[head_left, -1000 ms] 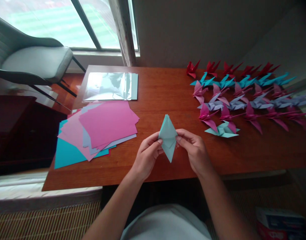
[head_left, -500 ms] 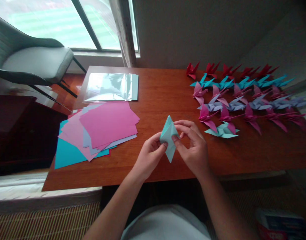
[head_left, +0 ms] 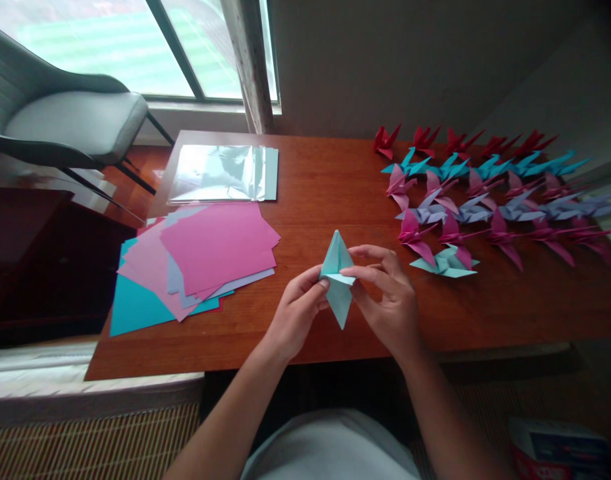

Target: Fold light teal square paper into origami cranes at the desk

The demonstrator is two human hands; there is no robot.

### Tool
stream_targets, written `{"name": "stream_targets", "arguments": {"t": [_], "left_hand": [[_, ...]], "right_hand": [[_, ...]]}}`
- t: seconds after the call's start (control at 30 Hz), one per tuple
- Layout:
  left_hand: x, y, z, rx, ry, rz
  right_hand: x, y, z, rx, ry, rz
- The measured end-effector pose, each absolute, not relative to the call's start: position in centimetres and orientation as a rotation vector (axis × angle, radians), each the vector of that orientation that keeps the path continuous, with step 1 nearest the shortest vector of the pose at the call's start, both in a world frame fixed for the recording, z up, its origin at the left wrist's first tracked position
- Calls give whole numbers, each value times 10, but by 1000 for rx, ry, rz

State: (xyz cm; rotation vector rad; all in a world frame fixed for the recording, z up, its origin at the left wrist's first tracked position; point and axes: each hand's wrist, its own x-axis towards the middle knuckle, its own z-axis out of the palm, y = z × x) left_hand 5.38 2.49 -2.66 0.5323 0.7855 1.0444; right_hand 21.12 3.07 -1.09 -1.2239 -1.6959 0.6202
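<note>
A pale mint sheet of origami paper [head_left: 341,303], folded into a long diamond, is held above the table's front part. My left hand [head_left: 301,307] pinches its left corner between thumb and fingers. At the right corner, my right hand [head_left: 388,287] grips the edge, its index finger lying on a flap that stands out across the diamond's middle. Right of my hands sits a finished mint paper crane [head_left: 445,261]. Behind it stand rows of paper cranes in magenta [head_left: 410,230], lavender [head_left: 472,210], pink [head_left: 399,183], turquoise [head_left: 450,163] and red [head_left: 385,141].
Fanned colored paper sheets [head_left: 220,247] lie on the wooden table [head_left: 315,173] at the left. Behind them is a shiny clear packet [head_left: 218,172] with pale paper. A grey chair [head_left: 80,123] stands by the window [head_left: 105,50], beyond the table's left edge.
The upper flap of the mint paper has come down to the middle, showing the inner layers. My right index finger has moved onto that flap; my left hand keeps its hold.
</note>
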Motion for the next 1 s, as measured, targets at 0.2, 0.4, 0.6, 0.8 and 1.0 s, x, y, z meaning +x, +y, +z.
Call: {"name": "stream_targets", "arguments": {"t": [0.2, 0.4, 0.6, 0.8, 1.0], "left_hand": [[54, 26, -22, 466, 799, 1054], [53, 30, -19, 423, 773, 1062], [52, 31, -18, 421, 751, 1066], [52, 29, -18, 423, 743, 1081], [55, 27, -22, 521, 787, 1077]], "right_hand": [[212, 28, -15, -1209, -1715, 613], [212, 23, -16, -1187, -1744, 650], [213, 19, -17, -1192, -1773, 620], [213, 18, -15, -1187, -1803, 588], [213, 15, -15, -1158, -1832, 585]]}}
